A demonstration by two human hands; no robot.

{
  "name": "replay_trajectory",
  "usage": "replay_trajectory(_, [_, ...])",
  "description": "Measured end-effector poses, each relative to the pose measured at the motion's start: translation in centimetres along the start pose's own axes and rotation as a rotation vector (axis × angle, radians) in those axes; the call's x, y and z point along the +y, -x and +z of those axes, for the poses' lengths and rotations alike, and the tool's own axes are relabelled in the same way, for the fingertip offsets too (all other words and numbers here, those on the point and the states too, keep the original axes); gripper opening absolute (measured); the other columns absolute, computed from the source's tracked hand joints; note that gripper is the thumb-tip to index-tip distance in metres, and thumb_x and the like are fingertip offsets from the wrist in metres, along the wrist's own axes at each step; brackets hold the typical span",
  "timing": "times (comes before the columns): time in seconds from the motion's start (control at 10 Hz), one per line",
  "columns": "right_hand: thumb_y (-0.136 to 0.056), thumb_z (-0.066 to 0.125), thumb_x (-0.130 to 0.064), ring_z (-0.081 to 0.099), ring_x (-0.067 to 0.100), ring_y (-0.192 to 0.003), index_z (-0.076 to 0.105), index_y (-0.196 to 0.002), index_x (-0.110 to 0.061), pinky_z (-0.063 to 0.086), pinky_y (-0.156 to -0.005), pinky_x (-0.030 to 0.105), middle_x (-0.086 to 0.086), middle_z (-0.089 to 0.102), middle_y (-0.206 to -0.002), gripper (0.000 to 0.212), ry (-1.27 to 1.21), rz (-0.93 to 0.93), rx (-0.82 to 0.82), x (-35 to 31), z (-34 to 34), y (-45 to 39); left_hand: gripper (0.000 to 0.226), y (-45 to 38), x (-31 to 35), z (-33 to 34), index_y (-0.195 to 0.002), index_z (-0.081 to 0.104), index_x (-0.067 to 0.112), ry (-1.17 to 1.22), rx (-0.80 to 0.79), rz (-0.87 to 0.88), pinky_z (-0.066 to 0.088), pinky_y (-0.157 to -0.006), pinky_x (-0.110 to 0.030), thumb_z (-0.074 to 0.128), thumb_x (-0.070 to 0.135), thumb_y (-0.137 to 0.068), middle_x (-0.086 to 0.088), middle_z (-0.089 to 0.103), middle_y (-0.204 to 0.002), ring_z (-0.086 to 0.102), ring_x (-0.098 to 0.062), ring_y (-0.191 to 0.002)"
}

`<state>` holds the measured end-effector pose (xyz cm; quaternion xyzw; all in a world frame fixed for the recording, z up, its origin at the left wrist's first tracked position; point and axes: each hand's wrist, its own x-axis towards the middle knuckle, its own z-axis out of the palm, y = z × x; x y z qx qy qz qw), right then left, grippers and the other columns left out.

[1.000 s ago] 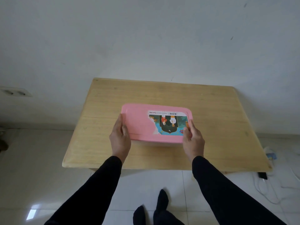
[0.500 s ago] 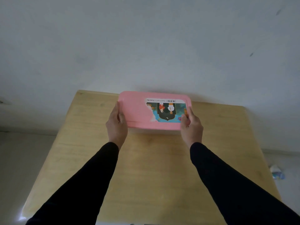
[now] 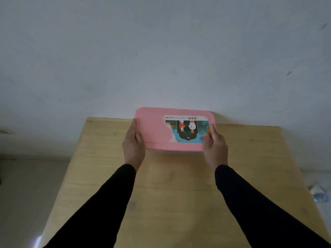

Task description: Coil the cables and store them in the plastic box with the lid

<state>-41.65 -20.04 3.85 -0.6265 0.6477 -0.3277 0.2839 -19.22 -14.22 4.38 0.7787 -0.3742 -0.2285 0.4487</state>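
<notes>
A pink plastic box with its lid [image 3: 154,129] on sits toward the far edge of the wooden table [image 3: 179,185]. A colourful picture sticker covers the right part of the lid. My left hand [image 3: 134,142] grips the box's left end. My right hand [image 3: 215,145] grips its right end, thumb on the lid. Both arms wear black sleeves. No cables are visible; whatever lies inside the box is hidden by the lid.
A white wall rises right behind the table's far edge. Pale floor shows on the left. A small white and blue object [image 3: 319,194] lies on the floor at the right.
Both hands have carried the box away from me, from the table's middle toward its far edge. The view has closed in on the table.
</notes>
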Motion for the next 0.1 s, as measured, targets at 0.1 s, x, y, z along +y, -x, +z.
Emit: replay_trajectory(0.1, [-0.093, 0.048, -0.022, 0.037, 0.032, -0.130, 0.034, -0.142, -0.021, 0.038, -0.103, 0.037, 0.023, 0.037, -0.138, 0.050, 0.111, -0.033, 0.043, -0.31, -1.08, 1.53, 0.047, 0.75, -0.74, -1.13, -0.145, 0.027, 0.012, -0.048, -0.033, 0.084, 0.022, -0.105, -0.023, 0.033, 0.021, -0.100, -0.012, 0.035, -0.148, 0.033, -0.024, -0.135])
